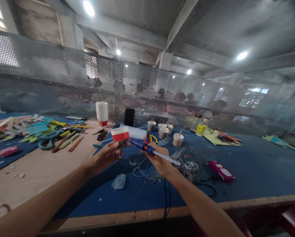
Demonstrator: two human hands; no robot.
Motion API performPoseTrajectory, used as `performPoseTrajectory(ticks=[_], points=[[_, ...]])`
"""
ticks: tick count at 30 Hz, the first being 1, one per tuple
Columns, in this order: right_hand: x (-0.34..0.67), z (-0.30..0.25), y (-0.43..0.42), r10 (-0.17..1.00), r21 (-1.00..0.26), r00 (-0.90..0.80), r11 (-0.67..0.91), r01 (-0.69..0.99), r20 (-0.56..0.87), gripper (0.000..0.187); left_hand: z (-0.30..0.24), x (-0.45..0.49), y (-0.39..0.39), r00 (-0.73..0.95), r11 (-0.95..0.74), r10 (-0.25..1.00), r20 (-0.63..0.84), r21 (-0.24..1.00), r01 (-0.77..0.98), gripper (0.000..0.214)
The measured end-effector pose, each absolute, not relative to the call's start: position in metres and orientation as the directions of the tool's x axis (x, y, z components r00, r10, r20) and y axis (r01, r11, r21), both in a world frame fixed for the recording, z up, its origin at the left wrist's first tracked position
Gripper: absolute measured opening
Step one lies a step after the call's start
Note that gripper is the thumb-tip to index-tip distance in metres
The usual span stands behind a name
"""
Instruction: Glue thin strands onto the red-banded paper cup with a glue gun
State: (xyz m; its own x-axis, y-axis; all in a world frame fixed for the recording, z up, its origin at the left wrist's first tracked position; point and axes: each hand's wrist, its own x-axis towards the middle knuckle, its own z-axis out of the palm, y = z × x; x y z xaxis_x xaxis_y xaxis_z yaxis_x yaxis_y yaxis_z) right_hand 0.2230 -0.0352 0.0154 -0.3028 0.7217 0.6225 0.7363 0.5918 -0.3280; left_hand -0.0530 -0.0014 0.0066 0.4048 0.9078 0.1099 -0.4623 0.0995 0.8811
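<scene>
My left hand (108,154) is closed on a small red-and-white paper cup (120,134), tilted a little, with a dark part at its lower end. My right hand (159,159) is wrapped round a blue hot glue gun (140,144). A long translucent glue stick (167,157) sticks out of the gun's back. The gun's nozzle is at the lower right side of the cup; whether it touches cannot be made out. Below and right of my right hand lies a tangle of grey cord (190,169) with thin wires.
Several small cups with cord handles (163,131) stand behind my hands, near a paper cup stack (102,112) and a phone (129,117). Scissors (48,140) and coloured paper strips lie left. A yellow-labelled bottle (201,128) and a magenta box (221,171) are right.
</scene>
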Motion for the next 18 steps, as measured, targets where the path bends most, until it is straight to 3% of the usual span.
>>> performPoseTrajectory(ticks=[18], points=[[0.2238, 0.0129, -0.0317, 0.697, -0.258, -0.301, 0.576, 0.776, 0.65, 0.019, 0.0017, -0.0562, 0.002, 0.402, 0.117, 0.91, 0.096, 0.873, -0.473, 0.039]])
